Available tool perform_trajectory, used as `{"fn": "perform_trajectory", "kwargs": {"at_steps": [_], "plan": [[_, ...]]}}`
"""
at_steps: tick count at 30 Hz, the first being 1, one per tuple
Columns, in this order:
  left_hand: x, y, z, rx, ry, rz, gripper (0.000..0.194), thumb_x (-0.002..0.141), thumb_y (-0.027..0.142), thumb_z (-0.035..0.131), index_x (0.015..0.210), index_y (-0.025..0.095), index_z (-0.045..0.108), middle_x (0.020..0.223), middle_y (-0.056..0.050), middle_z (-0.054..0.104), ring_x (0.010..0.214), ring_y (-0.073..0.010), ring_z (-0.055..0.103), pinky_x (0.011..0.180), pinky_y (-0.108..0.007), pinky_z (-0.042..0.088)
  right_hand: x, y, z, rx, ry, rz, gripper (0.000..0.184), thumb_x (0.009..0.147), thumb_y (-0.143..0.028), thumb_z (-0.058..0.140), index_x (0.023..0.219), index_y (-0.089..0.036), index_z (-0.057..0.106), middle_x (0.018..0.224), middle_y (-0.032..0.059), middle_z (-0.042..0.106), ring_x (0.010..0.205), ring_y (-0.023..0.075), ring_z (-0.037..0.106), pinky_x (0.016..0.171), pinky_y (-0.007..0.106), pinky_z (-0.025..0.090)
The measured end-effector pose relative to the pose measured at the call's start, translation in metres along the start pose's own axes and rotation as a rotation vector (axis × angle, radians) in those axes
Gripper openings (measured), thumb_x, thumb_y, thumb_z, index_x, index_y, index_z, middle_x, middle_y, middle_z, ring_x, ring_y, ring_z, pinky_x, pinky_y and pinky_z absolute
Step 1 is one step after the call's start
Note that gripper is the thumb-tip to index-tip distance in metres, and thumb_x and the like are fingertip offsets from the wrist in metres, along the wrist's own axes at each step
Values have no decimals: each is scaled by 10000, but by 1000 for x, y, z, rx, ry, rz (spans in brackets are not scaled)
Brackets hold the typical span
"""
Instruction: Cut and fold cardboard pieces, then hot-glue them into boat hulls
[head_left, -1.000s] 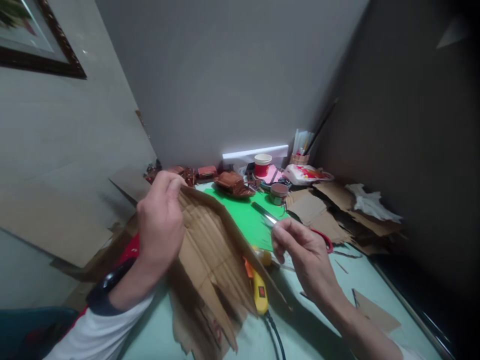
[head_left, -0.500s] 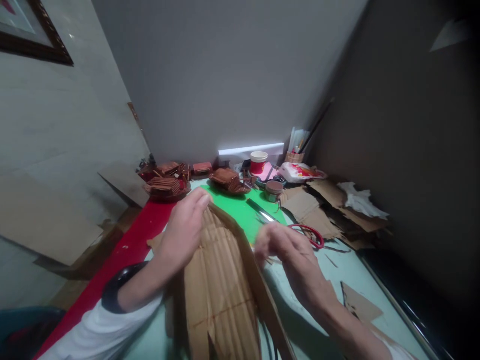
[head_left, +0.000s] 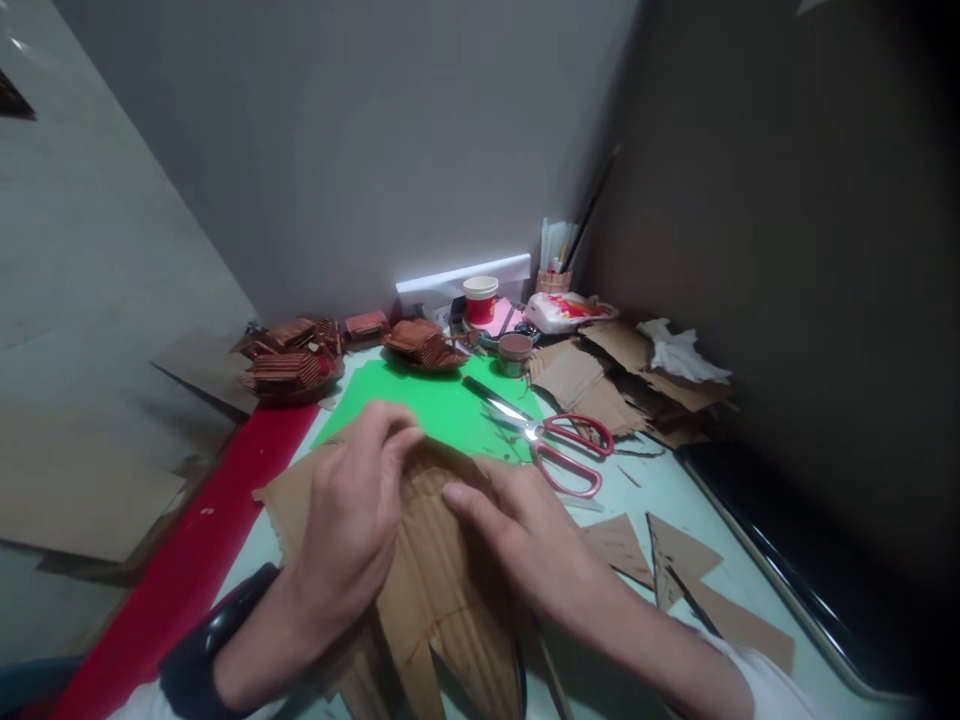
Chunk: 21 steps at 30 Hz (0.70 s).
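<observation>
A ragged sheet of brown corrugated cardboard point(head_left: 439, 580) lies flat on the pale green table, partly over a green cutting mat point(head_left: 442, 405). My left hand point(head_left: 352, 520) rests on the sheet's left part, fingers curled at its far edge. My right hand point(head_left: 517, 530) presses flat on the sheet's right part, index finger stretched toward the left hand. Red-handled scissors point(head_left: 551, 445) lie just beyond my right hand, blades on the mat.
Small brown cardboard models point(head_left: 289, 365) stand at the back left, a red strip point(head_left: 195, 545) runs along the left. A red and white cup point(head_left: 480, 298), a small jar point(head_left: 514, 352), a pen holder point(head_left: 555, 280) and cardboard scraps point(head_left: 600, 375) crowd the back right; cut triangles point(head_left: 675, 560) lie near right.
The cardboard sheet went from held up and tilted to lying flat on the table. Both hands came down onto it. The yellow tool is now hidden under it.
</observation>
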<state>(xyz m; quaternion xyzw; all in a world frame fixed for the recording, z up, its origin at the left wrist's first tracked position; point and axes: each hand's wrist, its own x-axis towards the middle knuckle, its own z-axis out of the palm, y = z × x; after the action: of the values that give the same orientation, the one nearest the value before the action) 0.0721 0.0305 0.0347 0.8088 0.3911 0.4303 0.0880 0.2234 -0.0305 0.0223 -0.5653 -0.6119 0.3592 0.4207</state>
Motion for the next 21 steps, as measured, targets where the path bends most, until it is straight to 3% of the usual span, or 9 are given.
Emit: {"fn": "perform_trajectory", "kwargs": {"at_steps": [8,15,21], "plan": [[-3,3,1,39,-38,23,138,890,154,626,925,245,528,786,68,607,673,-116,600,585,-222,424,-2,6,2,-106,-12,-17,210,1008,-271,462,1005,-179,651,918,86,696,953,254,629,921,351,437],[-2,3,3,70,-65,36,148,893,137,601,903,250,506,767,76,574,644,-117,546,591,-236,409,-4,4,3,-288,-34,-44,309,1049,-274,348,969,-159,623,870,92,672,910,245,631,860,337,427],[-4,4,4,62,-63,-5,163,897,128,597,894,262,503,793,65,581,716,-139,555,664,-255,423,-4,2,7,-263,-28,-30,274,1033,-224,351,974,-155,610,854,74,680,787,214,629,734,318,414]]}}
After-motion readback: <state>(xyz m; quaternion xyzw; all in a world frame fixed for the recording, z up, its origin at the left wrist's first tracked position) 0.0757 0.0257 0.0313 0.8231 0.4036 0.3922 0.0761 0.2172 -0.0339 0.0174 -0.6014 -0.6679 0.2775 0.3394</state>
